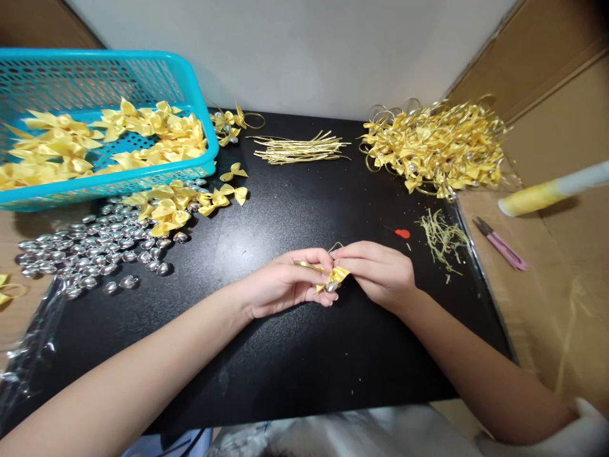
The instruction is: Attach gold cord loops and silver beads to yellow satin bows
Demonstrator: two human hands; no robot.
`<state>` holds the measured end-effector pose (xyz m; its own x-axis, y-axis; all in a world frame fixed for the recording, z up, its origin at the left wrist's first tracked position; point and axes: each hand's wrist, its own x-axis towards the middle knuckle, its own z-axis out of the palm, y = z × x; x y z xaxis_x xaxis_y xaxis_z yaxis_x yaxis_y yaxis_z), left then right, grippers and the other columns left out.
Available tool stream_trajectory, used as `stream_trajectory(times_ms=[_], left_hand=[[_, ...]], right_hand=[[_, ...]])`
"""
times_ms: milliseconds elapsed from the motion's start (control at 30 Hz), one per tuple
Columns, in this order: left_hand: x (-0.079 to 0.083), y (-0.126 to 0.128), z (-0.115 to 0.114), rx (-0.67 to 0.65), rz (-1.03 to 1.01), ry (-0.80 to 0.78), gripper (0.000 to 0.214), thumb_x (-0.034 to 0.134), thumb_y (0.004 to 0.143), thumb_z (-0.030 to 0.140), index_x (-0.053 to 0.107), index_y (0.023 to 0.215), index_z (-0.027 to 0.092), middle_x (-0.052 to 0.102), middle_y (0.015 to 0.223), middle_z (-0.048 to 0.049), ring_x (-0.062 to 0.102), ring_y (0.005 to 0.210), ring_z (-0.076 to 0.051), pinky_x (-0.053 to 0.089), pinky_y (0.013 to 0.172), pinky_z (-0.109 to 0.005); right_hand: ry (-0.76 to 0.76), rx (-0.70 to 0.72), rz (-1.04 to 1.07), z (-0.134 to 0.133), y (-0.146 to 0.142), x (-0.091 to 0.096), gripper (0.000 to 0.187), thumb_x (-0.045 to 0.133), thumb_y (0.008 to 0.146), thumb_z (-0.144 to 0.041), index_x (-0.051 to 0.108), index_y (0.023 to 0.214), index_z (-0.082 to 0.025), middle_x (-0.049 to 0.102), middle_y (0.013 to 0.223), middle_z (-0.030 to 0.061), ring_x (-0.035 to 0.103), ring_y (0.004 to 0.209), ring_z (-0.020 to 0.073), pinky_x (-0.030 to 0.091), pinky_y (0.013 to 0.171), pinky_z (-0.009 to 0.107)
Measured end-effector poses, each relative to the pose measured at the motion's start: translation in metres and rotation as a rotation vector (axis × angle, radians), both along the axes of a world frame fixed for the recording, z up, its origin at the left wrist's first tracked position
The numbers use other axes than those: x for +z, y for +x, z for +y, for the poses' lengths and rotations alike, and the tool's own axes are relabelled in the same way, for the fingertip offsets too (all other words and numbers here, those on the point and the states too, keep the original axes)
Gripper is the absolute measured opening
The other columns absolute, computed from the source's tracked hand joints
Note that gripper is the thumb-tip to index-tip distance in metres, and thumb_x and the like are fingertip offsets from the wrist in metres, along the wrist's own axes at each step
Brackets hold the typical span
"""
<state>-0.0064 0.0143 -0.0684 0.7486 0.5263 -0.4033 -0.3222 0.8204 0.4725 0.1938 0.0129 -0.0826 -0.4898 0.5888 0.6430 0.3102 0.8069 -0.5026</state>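
Note:
Between the thumb and fingers of my left hand (280, 282) is a yellow ribbon bow (339, 275) with a silver bead (332, 287) at its lower side. A gold cord (304, 264) lies along the left thumb, and a thin loop of cord (337, 245) rises above the fingertips. My right hand (385, 270) is closed in a pinch against the bow's right side, at the cord; its fingertips partly hide what they grip. Both hands meet over the middle of the black table (295, 355).
A turquoise basket (190, 166) of yellow bows stands at back left, with silver beads (104, 247) before it. Gold cords (302, 150) lie at the back. Finished-looking bows (438, 146) are heaped back right, near cord scraps (443, 238), a red piece (402, 233) and pink-handled snips (504, 247).

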Motion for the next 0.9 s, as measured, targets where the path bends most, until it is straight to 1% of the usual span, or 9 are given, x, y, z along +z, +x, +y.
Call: stream_trajectory(times_ms=[133, 267, 467, 667, 900], left_hand=[[0.001, 0.0, 0.0, 0.01, 0.021, 0.008, 0.012, 0.076, 0.069, 0.008, 0.064, 0.073, 0.012, 0.069, 0.068, -0.0016, 0.069, 0.06, -0.011, 0.056, 0.059, -0.018], [-0.001, 0.002, -0.001, 0.056, 0.018, 0.033, 0.012, 0.075, 0.071, 0.009, 0.064, 0.075, 0.012, 0.068, 0.069, -0.0006, 0.068, 0.06, -0.01, 0.056, 0.061, -0.019], [-0.003, 0.003, -0.003, 0.159, 0.02, 0.091, 0.012, 0.076, 0.072, 0.01, 0.064, 0.075, 0.012, 0.069, 0.072, -0.0017, 0.067, 0.062, -0.011, 0.054, 0.06, -0.02], [-0.004, 0.003, -0.004, 0.213, 0.012, 0.129, 0.013, 0.076, 0.073, 0.01, 0.063, 0.075, 0.013, 0.069, 0.073, -0.0007, 0.066, 0.062, -0.011, 0.053, 0.063, -0.022], [-0.004, 0.003, -0.003, 0.228, 0.006, 0.124, 0.013, 0.076, 0.073, 0.01, 0.064, 0.076, 0.013, 0.07, 0.073, -0.0009, 0.067, 0.062, -0.011, 0.054, 0.063, -0.022]], right_hand=[[0.017, -0.036, -0.032, 0.0, -0.001, 0.002, 0.023, 0.052, 0.092, -0.007, 0.072, 0.094, -0.019, 0.074, 0.092, 0.0076, 0.07, 0.085, 0.0166, 0.06, 0.075, 0.029], [-0.004, -0.042, -0.056, 0.0, -0.002, 0.005, 0.027, 0.049, 0.091, -0.003, 0.071, 0.089, -0.018, 0.072, 0.087, 0.0068, 0.069, 0.083, 0.0159, 0.058, 0.075, 0.027], [-0.029, -0.069, -0.076, -0.002, -0.002, 0.007, 0.024, 0.051, 0.091, -0.005, 0.068, 0.083, -0.019, 0.067, 0.076, 0.0043, 0.063, 0.072, 0.0153, 0.055, 0.065, 0.028], [-0.063, -0.072, -0.078, -0.004, 0.0, 0.007, 0.02, 0.054, 0.089, -0.004, 0.068, 0.088, -0.018, 0.065, 0.073, 0.0039, 0.059, 0.069, 0.0155, 0.052, 0.064, 0.029], [-0.058, -0.086, -0.077, -0.005, -0.001, 0.012, 0.02, 0.053, 0.09, -0.006, 0.067, 0.09, -0.02, 0.064, 0.07, 0.0019, 0.057, 0.065, 0.0139, 0.051, 0.062, 0.029]])
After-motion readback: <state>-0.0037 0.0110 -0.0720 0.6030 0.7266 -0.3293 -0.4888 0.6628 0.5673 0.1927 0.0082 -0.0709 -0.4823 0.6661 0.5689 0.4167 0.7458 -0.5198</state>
